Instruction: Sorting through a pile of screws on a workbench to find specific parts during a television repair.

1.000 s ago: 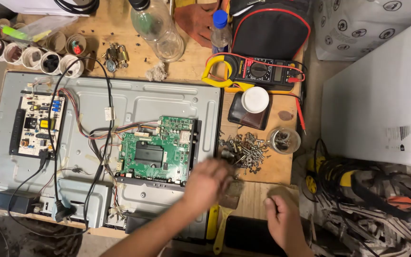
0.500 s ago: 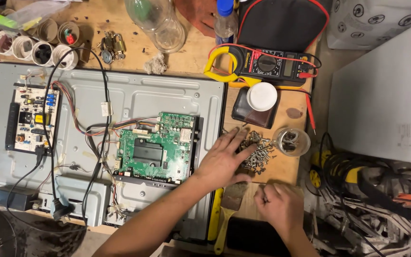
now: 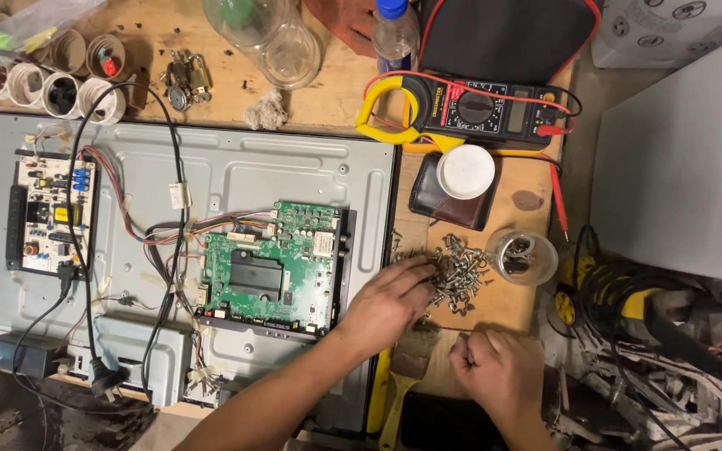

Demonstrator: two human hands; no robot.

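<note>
Knuckles of the right hand [image 3: 495, 372] are seen at the lower middle of the frame, its fingers curled into a loose fist over the wooden counter [image 3: 503, 309]; whether anything is enclosed cannot be told. Just left of it a paintbrush [image 3: 407, 376] with a yellow handle lies on the counter. Slightly higher, the left hand [image 3: 386, 301] is stretched to the right, its fingers [image 3: 419, 271] bent down into the near edge of a pile of screws [image 3: 457, 271], which is spread on the counter at centre right; whether a screw is pinched cannot be told. Just right of the pile a small clear jar [image 3: 524, 257] holding more screws is placed. Left of the hands an opened television back panel [image 3: 236, 175] is laid flat, with a green main board [image 3: 269, 263] at its middle and a white power board [image 3: 52, 213] near the left edge. Higher up, a dark wallet [image 3: 444, 209] topped by a white lid [image 3: 465, 171] is seen, and above it a yellow clamp meter [image 3: 461, 108] with red leads. Plastic bottles [image 3: 265, 33] are found along the top edge.
</note>
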